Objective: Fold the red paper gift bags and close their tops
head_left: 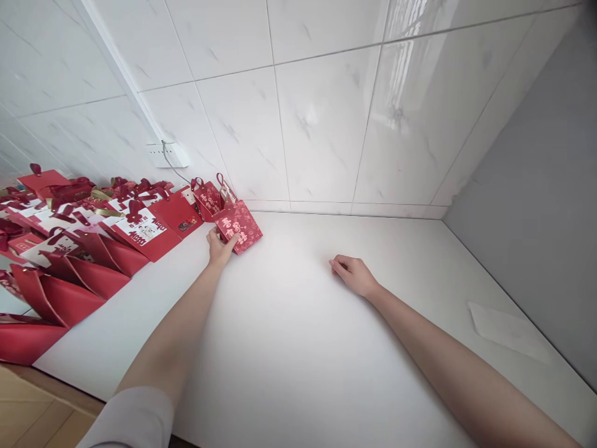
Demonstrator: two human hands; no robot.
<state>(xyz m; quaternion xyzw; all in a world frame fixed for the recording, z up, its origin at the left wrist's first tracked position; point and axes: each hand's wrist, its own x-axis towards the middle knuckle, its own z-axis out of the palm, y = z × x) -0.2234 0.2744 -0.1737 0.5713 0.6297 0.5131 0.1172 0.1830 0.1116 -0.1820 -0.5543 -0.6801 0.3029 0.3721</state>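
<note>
My left hand (221,247) is closed around the lower left side of a small red gift bag (241,225) with pale lettering and a ribbon loop on top. The thumb lies across its front, and the bag leans to one side beside another red bag (208,200) by the wall. Over the white tabletop (289,323), right of the bag, my right hand (353,274) is curled with its fingertips drawn together. Whether anything small is between those fingers is hidden.
Rows of red gift bags (74,286) with ribbon handles crowd the left side of the table. A wall socket (168,155) with a cable sits behind them. Marbled tiles line the back, a grey panel (536,186) the right. A flat, pale sheet (506,331) lies near it.
</note>
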